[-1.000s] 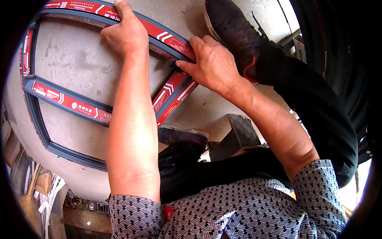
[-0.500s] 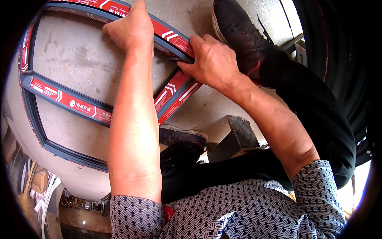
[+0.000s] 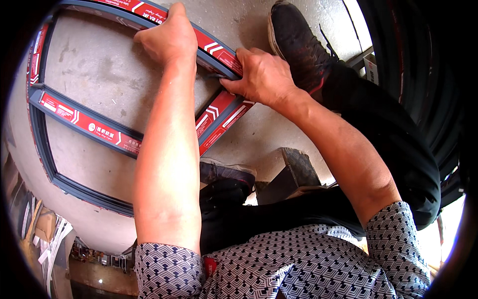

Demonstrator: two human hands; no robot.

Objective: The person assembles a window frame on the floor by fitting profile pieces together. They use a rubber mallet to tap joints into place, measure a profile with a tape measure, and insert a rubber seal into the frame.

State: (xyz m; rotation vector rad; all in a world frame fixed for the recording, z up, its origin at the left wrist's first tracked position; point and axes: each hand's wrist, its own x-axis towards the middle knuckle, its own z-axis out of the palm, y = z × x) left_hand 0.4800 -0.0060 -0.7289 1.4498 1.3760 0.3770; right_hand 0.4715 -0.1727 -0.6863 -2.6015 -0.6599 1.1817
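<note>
A dark grey window frame (image 3: pixel 107 123) with red and white protective film lies across the floor, a crossbar dividing it. My left hand (image 3: pixel 172 37) is closed round its far rail, the thumb on the inner side and the fingertips mostly hidden. Farther right, at the corner where the rail meets the near-right bar, my right hand (image 3: pixel 261 74) grips the frame. Its thumb is under the inner edge and its fingers are curled over the outside. A small dark piece shows at the right thumb's tip, too small to name.
My shoe (image 3: pixel 296 30) stands right of the frame's corner, and the other shoe (image 3: pixel 226 172) is below the near-right bar. A dark block-like piece (image 3: pixel 291 177) lies between my legs. White strips (image 3: pixel 57 244) and a cardboard piece (image 3: pixel 46 224) are at the lower left.
Both hands keep their holds on the frame. The view has shifted slightly; the left hand appears a little lower and farther right, the right hand slightly farther left.
</note>
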